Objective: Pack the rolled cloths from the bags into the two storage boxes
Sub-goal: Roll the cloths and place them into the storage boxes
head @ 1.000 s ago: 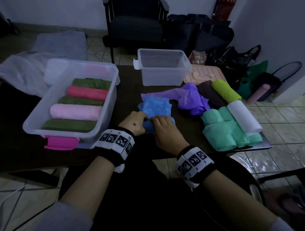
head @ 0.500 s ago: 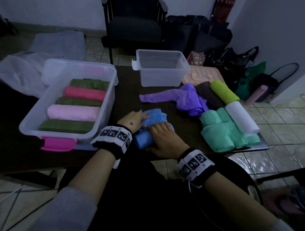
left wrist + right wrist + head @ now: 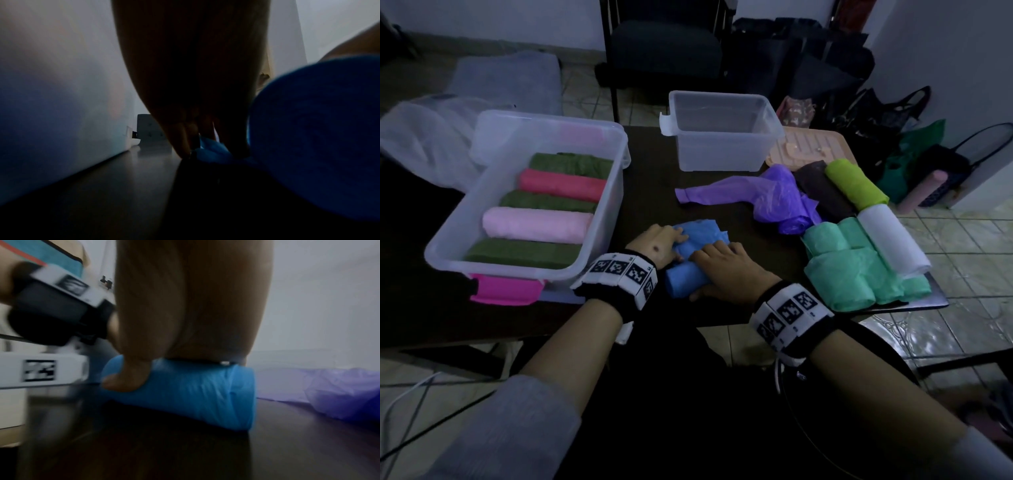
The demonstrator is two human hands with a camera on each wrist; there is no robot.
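A: Where is the blue roll (image 3: 686, 279)?

B: On the desk (image 3: 650, 178) at the near edge, just right of the big box (image 3: 599, 236). Its long axis runs left to right across the person. The loose blue bag (image 3: 702, 234) bunches just beyond it.

A: And the hands?

B: The right hand (image 3: 726, 269) lies over the roll, fingers curled across the top and thumb (image 3: 125, 378) on the near side, so it holds the roll. The left hand (image 3: 655, 245) pinches the bag with its fingers (image 3: 183, 141) at the roll's left end. By my reading the roll is coming free of its bag.

A: Which hand is nearer the box?

B: The left; the big box stands beside it, so the roll would travel left.

A: What is inside?

B: Five rolls lying crosswise: green, red, green, pink, green. The small box (image 3: 722, 150) farther back looks empty. More rolls sit at the right: green bagged ones (image 3: 852, 270), a white roll (image 3: 890, 240), a lime roll (image 3: 856, 183), a dark roll (image 3: 822, 192), plus a purple bag (image 3: 774, 195).
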